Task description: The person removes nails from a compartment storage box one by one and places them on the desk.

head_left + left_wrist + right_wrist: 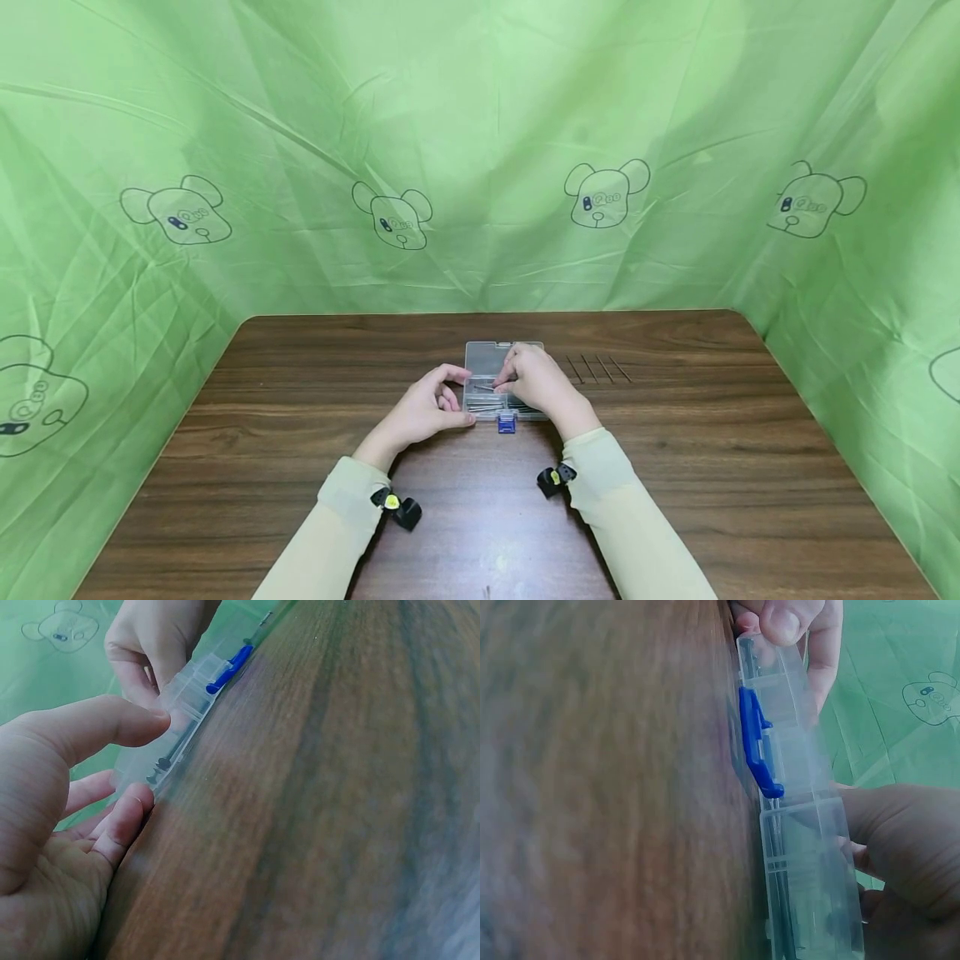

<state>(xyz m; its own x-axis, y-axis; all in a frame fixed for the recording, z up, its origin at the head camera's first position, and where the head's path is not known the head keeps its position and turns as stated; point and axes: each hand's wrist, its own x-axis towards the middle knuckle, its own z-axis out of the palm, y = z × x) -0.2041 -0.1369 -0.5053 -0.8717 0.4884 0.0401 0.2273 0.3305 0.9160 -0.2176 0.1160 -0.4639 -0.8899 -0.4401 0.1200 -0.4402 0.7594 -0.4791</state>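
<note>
A clear plastic compartment box [486, 360] lies with its lid raised at the back and a blue latch [507, 424] at the front. Thin metal nails or screws [486, 406] fill its front compartments; some dark heads [163, 763] show in the left wrist view. My left hand [422, 410] grips the box's left end between thumb and fingers. Over the back compartments, my right hand [542, 382] pinches one thin metal nail, its fingertips inside the box. That hand covers the box's right part. In the right wrist view the box wall [810, 877] partly hides the right fingers.
Several dark, thin nails or screws [598, 369] lie in a row on the brown wooden table [712, 467], right of the box. A green cloth [480, 150] with printed bear heads hangs around the table's back and sides.
</note>
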